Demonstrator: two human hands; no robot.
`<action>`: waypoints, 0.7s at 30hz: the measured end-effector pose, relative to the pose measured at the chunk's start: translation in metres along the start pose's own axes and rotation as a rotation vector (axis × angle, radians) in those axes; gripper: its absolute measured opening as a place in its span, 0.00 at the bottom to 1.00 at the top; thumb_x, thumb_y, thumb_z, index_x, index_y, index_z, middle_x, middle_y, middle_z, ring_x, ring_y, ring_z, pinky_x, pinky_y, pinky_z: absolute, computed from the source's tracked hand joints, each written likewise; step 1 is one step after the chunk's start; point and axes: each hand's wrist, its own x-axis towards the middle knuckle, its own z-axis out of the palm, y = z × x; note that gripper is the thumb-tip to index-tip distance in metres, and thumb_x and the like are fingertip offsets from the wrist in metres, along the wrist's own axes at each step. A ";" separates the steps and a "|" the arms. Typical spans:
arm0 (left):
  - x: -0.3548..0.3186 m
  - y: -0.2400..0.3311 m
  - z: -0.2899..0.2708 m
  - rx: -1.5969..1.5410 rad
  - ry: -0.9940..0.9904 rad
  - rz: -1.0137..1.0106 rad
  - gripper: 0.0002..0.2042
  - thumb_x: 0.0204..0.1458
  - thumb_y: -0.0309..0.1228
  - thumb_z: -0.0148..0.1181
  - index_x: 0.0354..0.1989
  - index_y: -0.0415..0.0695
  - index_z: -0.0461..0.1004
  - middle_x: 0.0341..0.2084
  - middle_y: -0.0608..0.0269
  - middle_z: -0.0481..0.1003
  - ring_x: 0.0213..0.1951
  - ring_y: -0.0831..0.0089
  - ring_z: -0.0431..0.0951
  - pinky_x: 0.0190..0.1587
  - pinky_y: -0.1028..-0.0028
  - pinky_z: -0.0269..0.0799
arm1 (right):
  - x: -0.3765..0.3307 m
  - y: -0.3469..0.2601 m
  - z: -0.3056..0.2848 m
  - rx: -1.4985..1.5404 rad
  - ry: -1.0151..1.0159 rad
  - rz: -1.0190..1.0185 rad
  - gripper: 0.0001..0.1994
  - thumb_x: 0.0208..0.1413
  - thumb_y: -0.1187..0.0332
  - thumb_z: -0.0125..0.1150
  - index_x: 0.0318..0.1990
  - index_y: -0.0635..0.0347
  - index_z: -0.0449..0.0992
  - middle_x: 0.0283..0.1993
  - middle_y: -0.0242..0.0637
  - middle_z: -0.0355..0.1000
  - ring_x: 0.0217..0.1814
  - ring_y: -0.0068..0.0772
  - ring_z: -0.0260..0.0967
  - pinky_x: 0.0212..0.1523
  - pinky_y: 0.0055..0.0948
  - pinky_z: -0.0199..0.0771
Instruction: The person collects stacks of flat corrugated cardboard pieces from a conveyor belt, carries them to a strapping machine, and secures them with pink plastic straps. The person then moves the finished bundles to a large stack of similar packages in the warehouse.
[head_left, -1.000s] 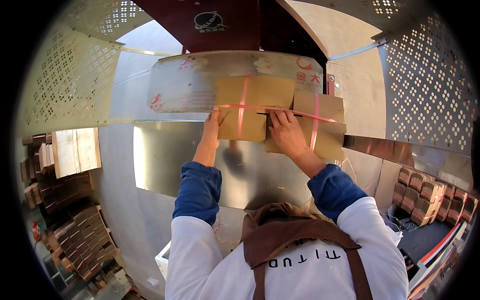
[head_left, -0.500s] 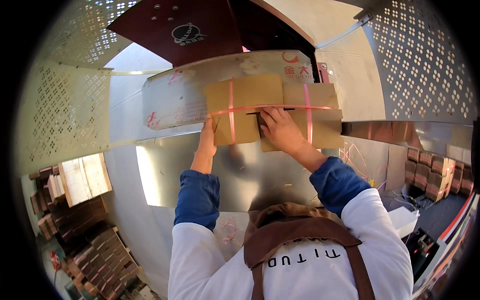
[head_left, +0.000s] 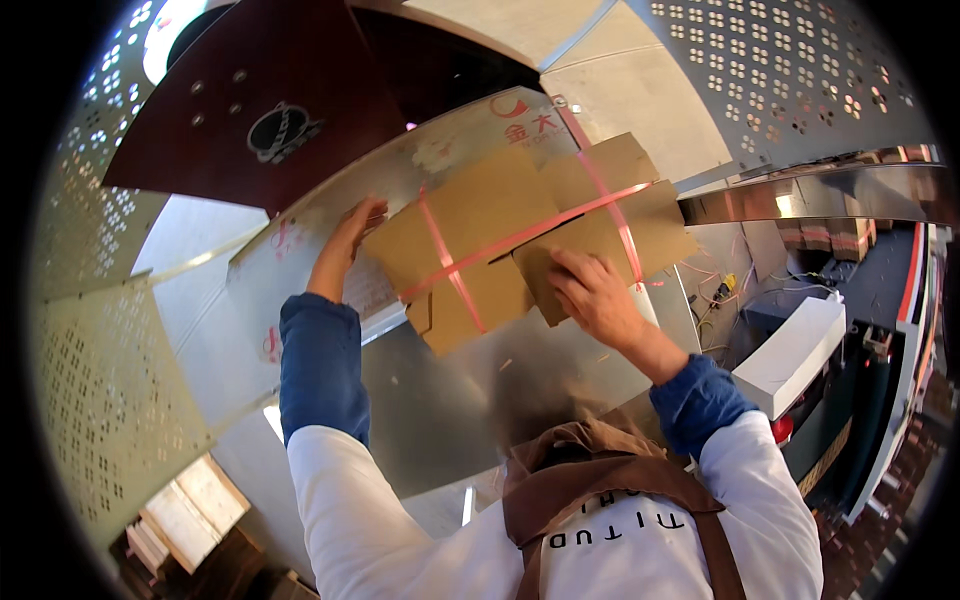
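A bundle of flat brown cardboard [head_left: 480,200] lies tilted on the metal worktop, bound by pink plastic straps [head_left: 530,235] that cross it both ways. My right hand [head_left: 605,300] rests on its near right part, fingers bent and bunched at a cardboard flap; the fingertips' grip is partly hidden. Just off the bundle's left edge is my left hand [head_left: 345,245], holding nothing, its fingers extended and slightly curved. A dark slit shows between the cardboard panels beside the long strap.
A dark red machine cover [head_left: 260,100] rises behind the worktop [head_left: 440,400]. Perforated metal panels [head_left: 790,70] flank it. On the right are a white box-like part [head_left: 795,355], loose pink strap scraps and stacked cardboard bundles [head_left: 825,238]. A wooden-edged board [head_left: 195,510] stands lower left.
The view has turned. The cardboard bundle now lies at a slant. My left hand has come away from its left edge, while my right hand has shifted off the strap onto the near flap.
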 end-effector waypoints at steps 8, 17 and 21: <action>-0.052 0.101 0.082 0.057 -0.321 -0.088 0.34 0.56 0.60 0.46 0.61 0.46 0.65 0.61 0.65 0.64 0.59 0.76 0.63 0.59 0.75 0.58 | -0.126 -0.018 0.029 0.754 0.408 1.119 0.27 0.62 0.56 0.52 0.63 0.57 0.57 0.61 0.46 0.62 0.60 0.41 0.61 0.59 0.38 0.59; -0.098 -0.086 0.089 0.097 -0.401 -0.318 0.30 0.58 0.58 0.44 0.57 0.46 0.69 0.47 0.67 0.71 0.43 0.76 0.68 0.44 0.73 0.65 | -0.139 -0.035 0.039 1.128 0.207 1.376 0.31 0.62 0.49 0.50 0.61 0.66 0.58 0.55 0.40 0.67 0.53 0.28 0.64 0.52 0.25 0.65; -0.211 -0.153 0.193 -0.172 -0.145 -0.416 0.31 0.62 0.56 0.36 0.59 0.42 0.65 0.49 0.64 0.73 0.48 0.74 0.72 0.50 0.72 0.67 | -0.160 -0.031 0.000 1.063 0.208 1.231 0.31 0.61 0.49 0.51 0.62 0.64 0.58 0.54 0.40 0.67 0.51 0.28 0.65 0.51 0.25 0.66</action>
